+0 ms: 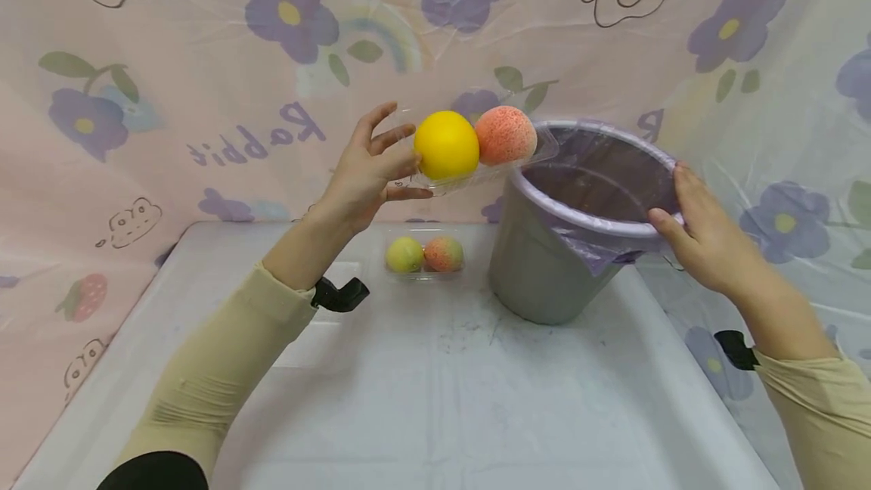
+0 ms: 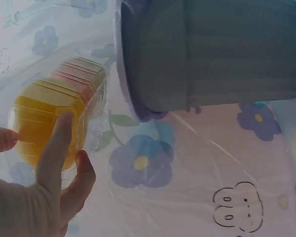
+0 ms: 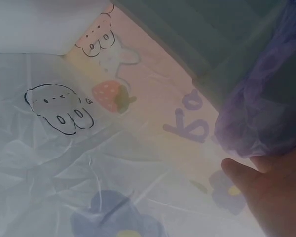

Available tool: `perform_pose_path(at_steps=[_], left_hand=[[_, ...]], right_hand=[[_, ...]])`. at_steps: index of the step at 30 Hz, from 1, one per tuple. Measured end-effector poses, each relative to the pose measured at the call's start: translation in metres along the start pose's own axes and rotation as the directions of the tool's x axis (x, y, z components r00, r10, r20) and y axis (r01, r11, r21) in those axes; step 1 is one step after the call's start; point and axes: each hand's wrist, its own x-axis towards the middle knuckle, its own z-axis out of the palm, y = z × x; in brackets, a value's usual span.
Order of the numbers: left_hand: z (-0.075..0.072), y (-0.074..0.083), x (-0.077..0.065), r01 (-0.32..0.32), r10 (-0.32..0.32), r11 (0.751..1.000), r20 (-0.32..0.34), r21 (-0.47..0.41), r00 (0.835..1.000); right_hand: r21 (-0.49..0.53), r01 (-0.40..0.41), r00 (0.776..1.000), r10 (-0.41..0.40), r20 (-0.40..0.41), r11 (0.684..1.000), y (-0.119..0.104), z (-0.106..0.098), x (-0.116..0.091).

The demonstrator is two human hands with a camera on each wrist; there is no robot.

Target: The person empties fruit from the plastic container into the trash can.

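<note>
In the head view my left hand (image 1: 367, 176) holds up a clear plastic box (image 1: 547, 146) by its left end. A yellow ball-shaped fruit (image 1: 445, 145) and a speckled coral-pink one (image 1: 506, 135) lie side by side in it. The left wrist view shows my thumb and fingers around the yellow end of the box. To the right, a grey trash bin (image 1: 544, 263) leans rightward, lined with a purple bag (image 1: 592, 248) folded over its rim. My right hand (image 1: 711, 237) grips the bin's right rim, thumb on the near side. The box's right end is beside the rim's left edge.
Behind, on the white-covered table (image 1: 435, 399), a second clear box (image 1: 423, 272) holds a yellow-green fruit (image 1: 404, 255) and an orange-green fruit (image 1: 444, 254). A clear flat sheet or tray (image 1: 299, 354) lies partly behind my left forearm. Small dark specks dot the cloth near the bin.
</note>
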Motion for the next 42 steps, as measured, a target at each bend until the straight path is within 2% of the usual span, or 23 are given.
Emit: perform_pose_path(at_steps=[9,15,25,32,37,42], left_hand=[[0.033,0.016,0.027,0.012,-0.013,1.000,0.060,0.019,0.998],[0.054,0.015,0.042,0.014,-0.021,0.998,0.130,0.059,0.991],[0.079,0.010,0.059,-0.011,-0.035,0.980,0.230,0.197,0.973],[0.096,0.004,0.068,-0.062,-0.042,0.941,0.298,0.332,0.954],[0.107,-0.003,0.074,-0.144,-0.001,0.907,0.344,0.397,0.939],[0.116,-0.012,0.077,-0.201,0.039,0.869,0.344,0.451,0.938]], right_hand=[[0.000,0.012,1.000,-0.012,-0.025,1.000,0.001,0.001,0.000],[0.000,0.014,1.000,-0.014,-0.028,1.000,0.002,0.002,-0.001],[0.001,0.015,1.000,-0.015,-0.019,1.000,0.000,0.000,0.001],[0.006,0.031,0.999,-0.030,-0.030,1.000,0.000,0.001,0.001],[-0.002,0.015,1.000,-0.015,-0.020,1.000,0.001,0.002,0.001],[-0.010,0.007,1.000,-0.007,-0.020,1.000,0.001,0.001,0.001]])
